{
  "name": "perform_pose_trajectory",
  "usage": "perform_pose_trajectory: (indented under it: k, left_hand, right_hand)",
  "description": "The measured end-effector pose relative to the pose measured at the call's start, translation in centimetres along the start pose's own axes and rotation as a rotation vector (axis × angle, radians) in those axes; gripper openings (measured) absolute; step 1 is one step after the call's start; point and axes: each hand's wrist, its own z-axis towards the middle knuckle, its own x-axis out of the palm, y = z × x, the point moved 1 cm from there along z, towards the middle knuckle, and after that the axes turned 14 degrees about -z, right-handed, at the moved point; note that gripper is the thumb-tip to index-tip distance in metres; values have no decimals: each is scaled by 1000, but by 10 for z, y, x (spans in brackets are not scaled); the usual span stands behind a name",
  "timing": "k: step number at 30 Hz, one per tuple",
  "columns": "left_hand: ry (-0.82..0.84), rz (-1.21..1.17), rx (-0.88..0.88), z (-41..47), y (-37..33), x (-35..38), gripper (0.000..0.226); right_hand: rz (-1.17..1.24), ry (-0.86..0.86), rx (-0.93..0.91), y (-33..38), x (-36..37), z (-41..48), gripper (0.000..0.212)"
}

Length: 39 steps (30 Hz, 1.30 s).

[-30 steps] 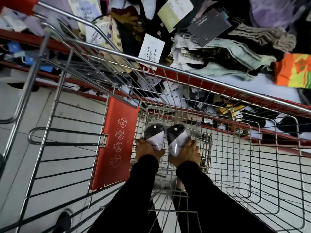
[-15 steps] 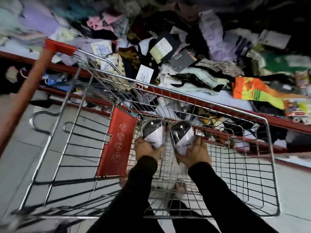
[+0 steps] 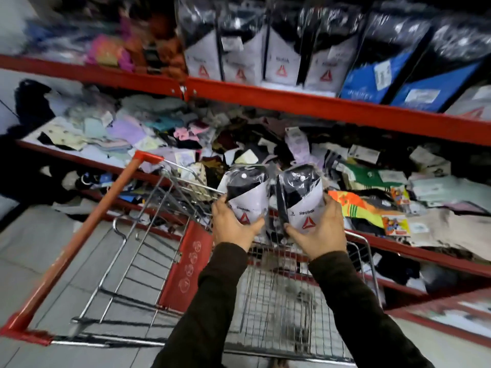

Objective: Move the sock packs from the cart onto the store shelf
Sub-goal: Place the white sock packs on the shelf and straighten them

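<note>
The cart (image 3: 148, 264) looks close to empty: through its wire basket I make out only dark blurred shapes at the bottom, too smeared to call packs or floor. So the loading seems nearly done, though these two packs are not yet on any shelf.

Both arms reach forward over the cart in dark sleeves, raised to about the level of the cart's far rim. The left hand (image 3: 233, 225) cups the left pack (image 3: 245, 197) from below and the side, fingers wrapped round its lower edge. The right hand (image 3: 317, 231) grips the right pack (image 3: 301, 200) the same way. The packs stand upright, side by side and touching.

Beyond them lies the middle shelf (image 3: 414, 248), heaped with loose socks. Farther up, the top shelf (image 3: 318, 104) carries a row of matching white-and-black packs (image 3: 281, 57), probably where these belong.
</note>
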Motion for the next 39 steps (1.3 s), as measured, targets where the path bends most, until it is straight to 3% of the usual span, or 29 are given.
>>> perform_pose_trajectory:
  k: [6, 21, 29, 39]
  left_hand:
    - [-44, -68, 224, 23, -84, 0, 97]
    - [-121, -200, 595, 129, -237, 17, 92]
    - [-177, -199, 552, 167, -251, 32, 94]
    - [-192, -183, 528, 178, -243, 65, 92]
  right_hand:
    - [56, -252, -110, 22, -56, 51, 97]
    - [134, -561, -121, 85, -149, 182, 95]
    - [208, -552, -58, 109, -136, 217, 99]
    - [91, -624, 44, 113, -114, 235, 94]
